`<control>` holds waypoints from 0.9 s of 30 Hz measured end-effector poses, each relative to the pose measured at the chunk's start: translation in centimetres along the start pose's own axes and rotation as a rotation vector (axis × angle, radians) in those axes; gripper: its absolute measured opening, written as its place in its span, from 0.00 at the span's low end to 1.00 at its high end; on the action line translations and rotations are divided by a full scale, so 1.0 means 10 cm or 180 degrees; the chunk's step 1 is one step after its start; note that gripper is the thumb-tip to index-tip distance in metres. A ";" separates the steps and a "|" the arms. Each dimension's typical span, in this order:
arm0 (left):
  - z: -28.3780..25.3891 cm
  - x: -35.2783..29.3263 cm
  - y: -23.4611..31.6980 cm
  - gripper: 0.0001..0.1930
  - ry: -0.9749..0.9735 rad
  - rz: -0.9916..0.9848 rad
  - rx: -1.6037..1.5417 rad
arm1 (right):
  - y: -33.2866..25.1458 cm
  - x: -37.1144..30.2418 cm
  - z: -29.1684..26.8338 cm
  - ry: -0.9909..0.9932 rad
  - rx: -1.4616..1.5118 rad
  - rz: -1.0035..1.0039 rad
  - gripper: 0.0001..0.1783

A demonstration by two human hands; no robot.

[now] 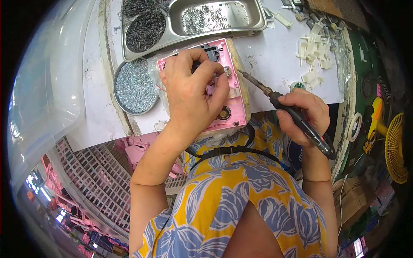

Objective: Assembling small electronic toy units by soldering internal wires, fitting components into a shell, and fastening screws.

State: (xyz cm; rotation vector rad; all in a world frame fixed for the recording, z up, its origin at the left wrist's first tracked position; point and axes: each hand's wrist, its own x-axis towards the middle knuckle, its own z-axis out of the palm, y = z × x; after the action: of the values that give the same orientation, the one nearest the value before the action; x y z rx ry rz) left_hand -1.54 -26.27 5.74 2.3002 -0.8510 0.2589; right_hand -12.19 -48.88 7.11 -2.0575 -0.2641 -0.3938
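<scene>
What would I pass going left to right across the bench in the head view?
Clear plastic bin → round dish of small metal parts → left hand on the pink housing → soldering iron in the right hand → white plastic pieces → yellow fan grille.

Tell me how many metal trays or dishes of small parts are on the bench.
3: a round dish of silvery bits left of the pink housing, a tray of dark springs behind it, and a shallower steel tray to its right. Others may be out of view.
</scene>
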 end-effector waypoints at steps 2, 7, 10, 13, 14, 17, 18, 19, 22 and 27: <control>0.02 0.00 -0.02 0.07 0.0061 0.0021 0.0039 | 0.00 0.01 0.02 -0.0020 -0.0018 -0.0010 0.15; 0.03 -0.01 -0.02 0.07 0.0059 0.0003 0.0189 | 0.05 0.03 0.09 -0.0052 0.0051 0.0017 0.15; 0.04 0.00 -0.03 0.07 0.0082 0.0023 0.0215 | 0.06 0.04 0.11 -0.0052 0.0121 0.0052 0.14; 0.05 0.00 -0.03 0.07 0.0097 0.0035 0.0239 | 0.07 0.06 0.12 -0.0074 0.0140 0.0048 0.14; 0.04 0.00 -0.03 0.07 0.0103 0.0041 0.0250 | 0.07 0.07 0.13 -0.0086 0.0136 0.0042 0.14; 0.05 0.01 -0.04 0.07 0.0115 0.0083 0.0244 | 0.08 0.07 0.15 -0.0081 0.0133 0.0004 0.14; 0.05 0.01 -0.04 0.07 0.0120 0.0082 0.0257 | 0.08 0.07 0.15 -0.0095 0.0113 0.0001 0.14; 0.05 0.01 -0.04 0.07 0.0126 0.0082 0.0271 | 0.08 0.07 0.15 -0.0109 0.0093 -0.0003 0.14; 0.06 0.01 -0.04 0.07 0.0149 0.0095 0.0286 | 0.10 0.06 0.18 -0.0064 0.0105 -0.0054 0.14; 0.08 -0.01 -0.05 0.07 0.0184 0.0097 0.0315 | 0.08 0.04 0.18 0.0059 0.0073 -0.0039 0.13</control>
State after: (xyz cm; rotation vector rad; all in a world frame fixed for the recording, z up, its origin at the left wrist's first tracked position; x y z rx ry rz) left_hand -1.33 -26.42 4.84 2.3602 -0.8622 0.3869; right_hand -11.27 -47.71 5.75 -2.0297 -0.2688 -0.4155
